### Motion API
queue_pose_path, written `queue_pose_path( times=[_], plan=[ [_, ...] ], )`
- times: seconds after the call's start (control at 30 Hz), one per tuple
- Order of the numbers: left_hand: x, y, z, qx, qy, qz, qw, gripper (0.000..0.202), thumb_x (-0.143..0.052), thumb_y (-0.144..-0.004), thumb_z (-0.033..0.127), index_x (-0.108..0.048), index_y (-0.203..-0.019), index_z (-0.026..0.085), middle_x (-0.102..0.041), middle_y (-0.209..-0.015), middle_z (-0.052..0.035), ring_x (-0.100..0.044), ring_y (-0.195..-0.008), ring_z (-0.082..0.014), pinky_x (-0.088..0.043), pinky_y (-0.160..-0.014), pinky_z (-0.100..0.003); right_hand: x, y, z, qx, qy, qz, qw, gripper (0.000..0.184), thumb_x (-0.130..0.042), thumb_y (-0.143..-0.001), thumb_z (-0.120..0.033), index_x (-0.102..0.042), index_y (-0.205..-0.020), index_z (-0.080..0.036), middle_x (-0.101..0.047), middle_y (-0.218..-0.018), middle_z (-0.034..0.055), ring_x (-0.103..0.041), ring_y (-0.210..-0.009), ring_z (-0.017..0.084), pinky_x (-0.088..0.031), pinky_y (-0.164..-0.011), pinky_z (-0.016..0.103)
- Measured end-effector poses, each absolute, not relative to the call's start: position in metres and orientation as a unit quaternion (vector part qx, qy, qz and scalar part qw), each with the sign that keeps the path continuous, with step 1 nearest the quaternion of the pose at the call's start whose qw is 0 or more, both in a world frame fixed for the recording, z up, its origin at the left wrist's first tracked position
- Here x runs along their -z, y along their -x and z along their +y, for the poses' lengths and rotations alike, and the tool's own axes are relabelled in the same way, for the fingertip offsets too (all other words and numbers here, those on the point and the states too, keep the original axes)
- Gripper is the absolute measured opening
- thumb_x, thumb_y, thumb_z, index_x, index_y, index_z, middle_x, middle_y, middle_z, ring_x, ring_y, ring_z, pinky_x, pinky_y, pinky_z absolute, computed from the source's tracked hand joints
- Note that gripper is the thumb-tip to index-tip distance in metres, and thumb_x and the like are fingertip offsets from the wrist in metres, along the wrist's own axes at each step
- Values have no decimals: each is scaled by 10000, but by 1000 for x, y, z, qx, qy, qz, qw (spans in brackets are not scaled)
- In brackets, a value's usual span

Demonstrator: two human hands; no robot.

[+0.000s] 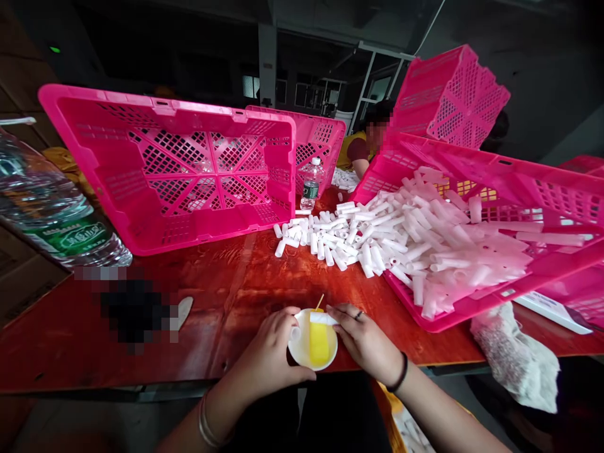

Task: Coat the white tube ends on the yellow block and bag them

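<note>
My left hand (268,352) grips a small white bowl (302,353) at the near edge of the red table (226,296); a yellow sponge-like block (319,343) lies in the bowl and a thin stick (320,301) leans out of it. My right hand (365,336) pinches a short white tube (322,319) over the bowl's rim, touching the yellow block. Beyond lies a heap of white tubes (344,236) spilling onto the table out of a tilted pink crate (472,305).
A pink crate (165,170) stands on its side at the left, with others behind it. A large water bottle (51,214) lies at far left and a small bottle (310,185) stands at the back. Another person sits beyond the crates. A white cloth (516,358) hangs at the right.
</note>
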State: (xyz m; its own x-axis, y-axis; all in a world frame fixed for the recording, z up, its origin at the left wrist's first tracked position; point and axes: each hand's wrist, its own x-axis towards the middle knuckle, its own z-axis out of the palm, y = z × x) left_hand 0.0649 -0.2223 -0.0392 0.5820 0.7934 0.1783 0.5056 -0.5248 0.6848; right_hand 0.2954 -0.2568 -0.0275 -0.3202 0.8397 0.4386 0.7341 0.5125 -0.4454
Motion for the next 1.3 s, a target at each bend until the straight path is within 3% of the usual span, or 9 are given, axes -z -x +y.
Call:
queue_pose_path(
  times=[0.17,0.27,0.4,0.47,0.6,0.77,0.93,1.1,1.3],
  plan=[
    [43,-65,-220,-277,-835,376,289,761,-883,-436,344,-491,-1078,223,-513,-1284,-114,-476,-1194,-333,-406,-1003,-499,30,-303,-260,-41,428,-842,327,298,-424,-940,-146,-591,-1183,-185,-623,-1061,129,-610,-996,228,-548,-844,375],
    [43,-63,-221,-277,-831,378,301,782,-877,-458,353,-477,-1119,236,-510,-1293,-111,-475,-1193,-330,-414,-991,-495,25,-305,-259,-169,428,-824,331,202,-472,-933,-199,-613,-1078,-187,-619,-1032,117,-611,-962,213,-542,-821,364],
    [42,-62,-222,-268,-828,380,313,821,-869,-493,326,-436,-1188,256,-500,-1313,-108,-470,-1198,-327,-401,-998,-502,21,-301,-258,-351,503,-722,320,290,-380,-977,-349,-544,-1118,-156,-586,-713,20,-586,-579,137,-535,-539,268],
    [42,-62,-221,-267,-829,379,315,825,-865,-501,326,-432,-1199,254,-496,-1318,-111,-462,-1208,-328,-388,-1010,-504,21,-299,-261,-321,514,-729,319,293,-372,-978,-343,-583,-1047,-152,-579,-751,41,-593,-643,151,-539,-595,289],
    [43,-63,-220,-275,-830,370,315,821,-859,-516,348,-431,-1208,243,-501,-1309,-113,-461,-1213,-318,-386,-1020,-487,25,-299,-269,-178,444,-813,333,205,-443,-941,-243,-630,-1002,-186,-535,-1028,110,-554,-959,205,-506,-824,342],
    [40,-62,-221,-267,-832,370,316,787,-851,-538,328,-431,-1199,246,-495,-1320,-106,-468,-1209,-307,-395,-1014,-482,29,-299,-271,-262,477,-749,378,223,-450,-950,-277,-564,-1118,-184,-563,-920,75,-581,-851,182,-532,-760,331],
    [39,-62,-221,-266,-832,366,321,793,-847,-552,331,-420,-1216,253,-493,-1326,-97,-482,-1197,-294,-402,-1012,-465,24,-299,-277,-186,445,-805,346,190,-460,-935,-214,-645,-969,-191,-549,-998,100,-560,-928,199,-515,-815,352],
    [40,-63,-220,-275,-828,359,330,791,-842,-563,365,-418,-1220,251,-489,-1325,-113,-474,-1218,-307,-411,-1006,-469,25,-297,-284,-253,459,-758,389,278,-489,-934,-254,-557,-1199,-206,-567,-978,86,-588,-911,190,-541,-789,342],
    [41,-64,-220,-277,-832,357,321,710,-835,-570,363,-451,-1153,237,-491,-1320,-122,-474,-1218,-313,-398,-1016,-480,20,-296,-288,-175,419,-818,353,236,-452,-939,-204,-652,-1065,-214,-553,-1035,104,-570,-959,197,-529,-810,332]
  ],
)
